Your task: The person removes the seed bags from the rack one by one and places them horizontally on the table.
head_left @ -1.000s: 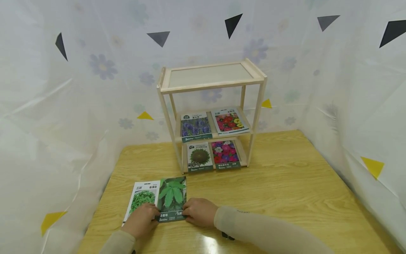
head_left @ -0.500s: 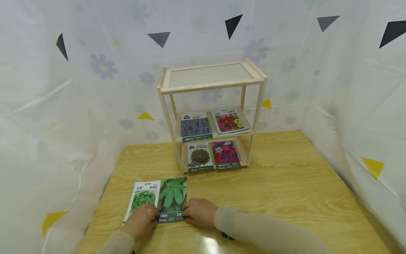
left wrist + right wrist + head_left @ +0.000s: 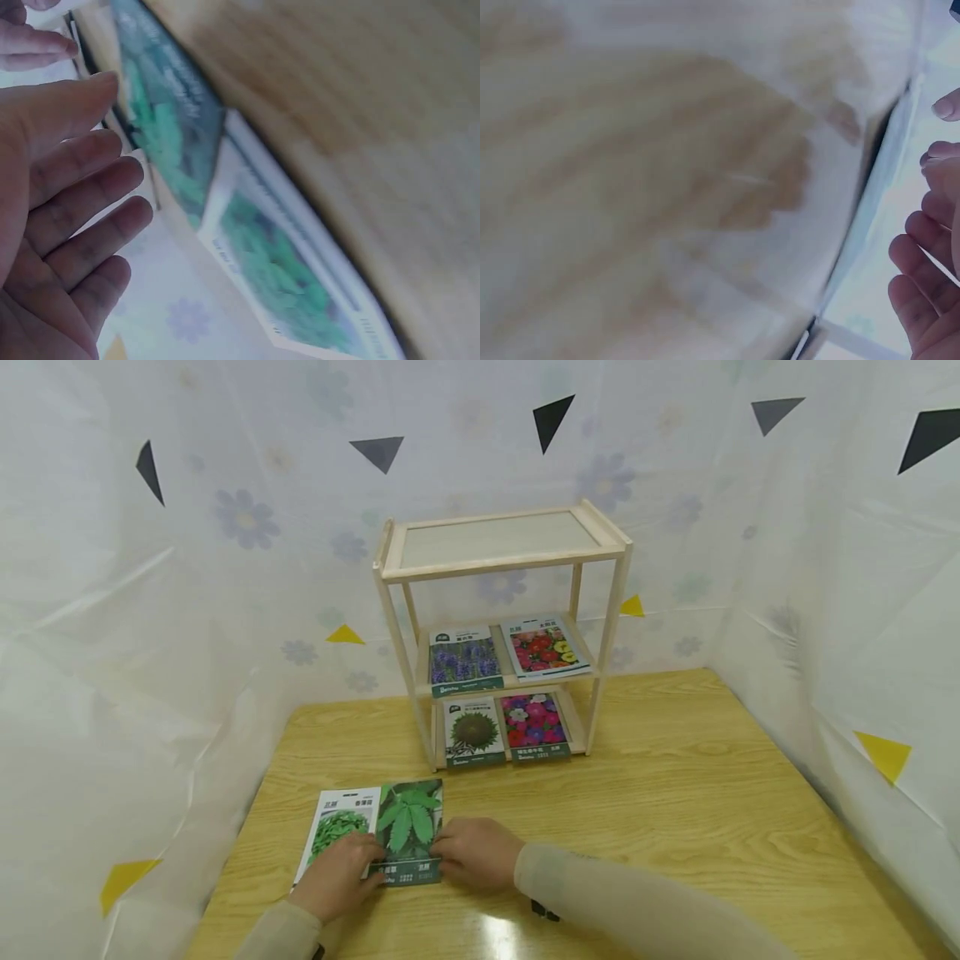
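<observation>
Two seed packets lie side by side at the table's front left. The left one is a white seed packet (image 3: 340, 827) with a leafy green picture; the right one is a dark green seed packet (image 3: 408, 821) with a large leaf. My left hand (image 3: 339, 874) is over the lower part where they meet, covering part of both. In the left wrist view the left hand's fingers (image 3: 97, 184) are loosely bent with nothing between them. Beside the green packet's lower right edge is my right hand (image 3: 480, 853); the right wrist view shows its fingers (image 3: 922, 259) relaxed and holding nothing.
Behind the packets stands a small wooden shelf (image 3: 502, 566). Its middle level bears a purple-flower packet (image 3: 465, 662) and a red-and-yellow-flower packet (image 3: 545, 647). Below are a sunflower packet (image 3: 474, 731) and a pink-flower packet (image 3: 536, 725). White sheeting surrounds the wooden table (image 3: 675, 793).
Both hands have shifted slightly up and to the right in the head view, the left one over the packets' lower edges. The two packets look unmoved on the table.
</observation>
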{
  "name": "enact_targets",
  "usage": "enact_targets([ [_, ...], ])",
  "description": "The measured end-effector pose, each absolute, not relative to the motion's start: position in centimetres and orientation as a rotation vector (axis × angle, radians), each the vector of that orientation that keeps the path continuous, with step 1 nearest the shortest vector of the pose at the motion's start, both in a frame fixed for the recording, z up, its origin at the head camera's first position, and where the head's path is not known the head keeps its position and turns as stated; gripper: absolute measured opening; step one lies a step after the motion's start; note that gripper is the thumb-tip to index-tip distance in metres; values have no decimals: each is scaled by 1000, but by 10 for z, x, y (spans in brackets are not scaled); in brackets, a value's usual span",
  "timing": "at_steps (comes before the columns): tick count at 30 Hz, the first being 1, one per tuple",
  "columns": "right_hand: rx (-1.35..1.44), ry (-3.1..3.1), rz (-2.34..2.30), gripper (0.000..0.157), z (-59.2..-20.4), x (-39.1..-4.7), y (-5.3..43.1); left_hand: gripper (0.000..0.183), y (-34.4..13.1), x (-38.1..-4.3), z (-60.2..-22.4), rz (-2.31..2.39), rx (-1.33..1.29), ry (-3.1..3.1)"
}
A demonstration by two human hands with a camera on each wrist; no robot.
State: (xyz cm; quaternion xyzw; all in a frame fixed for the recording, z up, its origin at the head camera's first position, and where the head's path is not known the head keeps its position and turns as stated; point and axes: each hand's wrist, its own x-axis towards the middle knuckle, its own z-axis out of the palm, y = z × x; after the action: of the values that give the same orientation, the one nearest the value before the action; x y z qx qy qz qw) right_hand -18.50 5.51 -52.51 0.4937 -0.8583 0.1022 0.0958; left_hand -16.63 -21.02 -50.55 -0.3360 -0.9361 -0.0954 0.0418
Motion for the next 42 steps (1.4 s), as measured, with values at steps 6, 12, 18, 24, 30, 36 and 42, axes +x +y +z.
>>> enact_targets([
  [6,1407,-2472,298,26,-506,-198,72,24,-201,-173,-489,-250,-1049,-2709],
  [12,1341,-2313,332,28,-481,-216,92,29,-188,-185,-461,-210,-1053,-2574],
  [18,1230,-2240,316,29,-452,-232,110,33,-164,-199,-432,-191,-1014,-2520],
  [24,1146,-2187,314,33,-418,-241,125,40,-141,-218,-409,-248,-987,-2485],
  [30,1038,-2156,277,34,-395,-255,141,47,-126,-233,-391,-289,-957,-2431],
  [36,974,-2181,284,37,-380,-267,155,51,-110,-243,-376,-219,-981,-2400],
  [42,932,-2262,267,46,-374,-277,164,55,-94,-253,-361,-110,-986,-2464],
])
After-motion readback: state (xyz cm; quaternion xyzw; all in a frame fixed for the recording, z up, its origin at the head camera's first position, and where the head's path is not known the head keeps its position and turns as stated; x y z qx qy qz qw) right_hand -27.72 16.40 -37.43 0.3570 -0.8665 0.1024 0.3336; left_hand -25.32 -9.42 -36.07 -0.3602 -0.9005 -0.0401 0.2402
